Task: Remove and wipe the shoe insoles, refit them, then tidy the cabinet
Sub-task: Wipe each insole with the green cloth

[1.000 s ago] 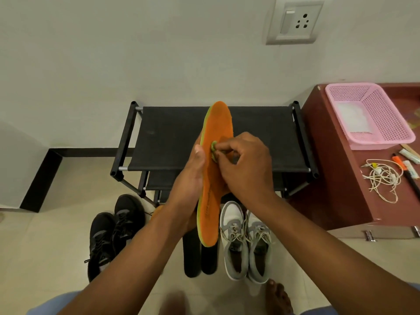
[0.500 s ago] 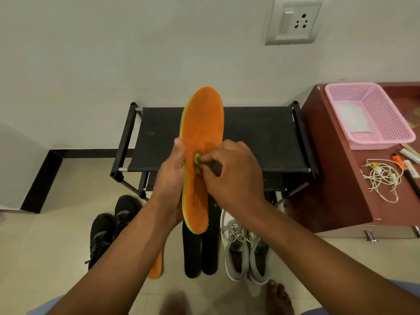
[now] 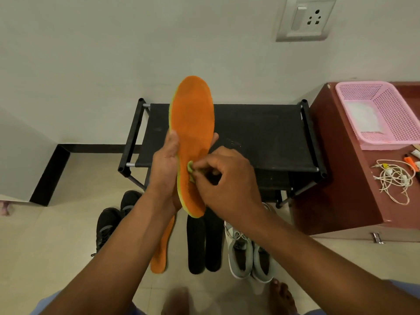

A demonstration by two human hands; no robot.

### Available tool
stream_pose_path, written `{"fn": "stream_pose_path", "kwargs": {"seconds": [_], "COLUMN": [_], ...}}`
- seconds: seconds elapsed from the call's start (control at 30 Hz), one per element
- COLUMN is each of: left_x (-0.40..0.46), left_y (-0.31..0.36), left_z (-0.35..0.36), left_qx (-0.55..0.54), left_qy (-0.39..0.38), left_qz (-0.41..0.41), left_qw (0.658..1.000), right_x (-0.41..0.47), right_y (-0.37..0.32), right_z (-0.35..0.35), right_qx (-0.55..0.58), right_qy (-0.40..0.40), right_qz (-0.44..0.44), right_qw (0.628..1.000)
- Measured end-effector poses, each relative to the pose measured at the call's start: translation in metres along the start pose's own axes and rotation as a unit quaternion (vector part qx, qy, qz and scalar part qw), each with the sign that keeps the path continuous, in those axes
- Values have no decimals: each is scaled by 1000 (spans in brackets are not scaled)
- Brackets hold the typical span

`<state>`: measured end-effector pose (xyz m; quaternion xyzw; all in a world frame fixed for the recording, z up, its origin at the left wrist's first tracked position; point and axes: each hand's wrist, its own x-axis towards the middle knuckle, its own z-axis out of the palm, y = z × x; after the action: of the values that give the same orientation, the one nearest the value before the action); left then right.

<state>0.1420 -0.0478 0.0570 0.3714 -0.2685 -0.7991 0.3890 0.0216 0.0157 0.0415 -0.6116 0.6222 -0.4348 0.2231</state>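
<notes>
My left hand holds an orange insole with a green edge upright, toe up, in front of the black shoe rack. My right hand pinches a small green cloth against the insole's lower half. On the floor below lie a second orange insole and two black insoles side by side. A grey pair of sneakers stands to their right and a black pair of shoes to their left.
A dark red cabinet stands at right with a pink basket, a tangled white cable and small tubes on top. A wall socket is above. My bare feet show at the bottom edge.
The insole has risen and shifted left with my left hand. My right hand with the cloth has slid down the insole toward the heel, uncovering the insoles on the floor.
</notes>
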Motion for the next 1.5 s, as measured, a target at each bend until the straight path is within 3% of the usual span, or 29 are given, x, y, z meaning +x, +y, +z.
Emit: {"fn": "stream_pose_path", "kwargs": {"seconds": [0.1, 0.2, 0.37, 0.5, 0.67, 0.97, 1.3, 1.4, 1.5], "left_x": [3, 4, -3, -8, -8, -3, -17, -17, -19], "left_y": [8, 11, 1, -14, -14, 2, -30, -32, -21], "left_z": [-9, -11, 3, 19, 26, 12, 45, 44, 39], "left_qx": [-100, -129, -31, 71, 84, -10, 142, 124, 129], "left_qy": [16, -9, 21, 26, 24, 69, 22, 6, 20], "left_qz": [13, 15, -17, 8, -2, -17, -54, -66, -54], "left_qw": [995, 991, 999, 997, 996, 997, 988, 990, 990], "right_x": [-11, -13, 0, 15, 17, -3, 25, 26, 18], "right_y": [-15, -19, -5, 13, 18, -11, 28, 28, 18], "right_z": [5, 6, -3, -12, -15, -3, -25, -28, -19], "right_qx": [37, 37, -72, -115, -65, 61, -55, -34, 17], "right_qy": [-21, -21, 31, 77, 76, -41, 116, 124, 80], "right_qz": [-11, -25, -23, 7, 20, 3, 47, 60, 51], "right_qw": [999, 999, 997, 990, 995, 997, 991, 990, 995]}}
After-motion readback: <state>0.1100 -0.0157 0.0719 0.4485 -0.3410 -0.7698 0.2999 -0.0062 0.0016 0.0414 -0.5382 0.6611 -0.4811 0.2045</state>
